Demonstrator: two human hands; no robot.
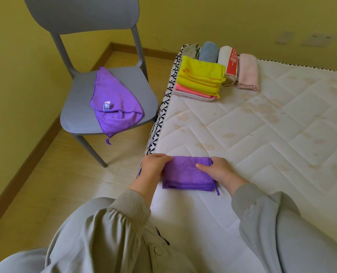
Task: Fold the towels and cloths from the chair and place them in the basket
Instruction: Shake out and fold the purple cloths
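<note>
Two hands hold a folded purple cloth (185, 176) flat on the mattress (272, 125), close to its near left edge. The left hand (155, 164) curls its fingers over the cloth's left side, and the right hand (217, 170) grips the right side with the thumb laid on top. Just beside the mattress, a second purple cloth (112, 99) lies loosely doubled over on the grey chair (75, 111). At the far corner sits a stack of folded cloths (201, 77), yellow on top, with rolled towels (229, 64) lined up beside it.
</note>
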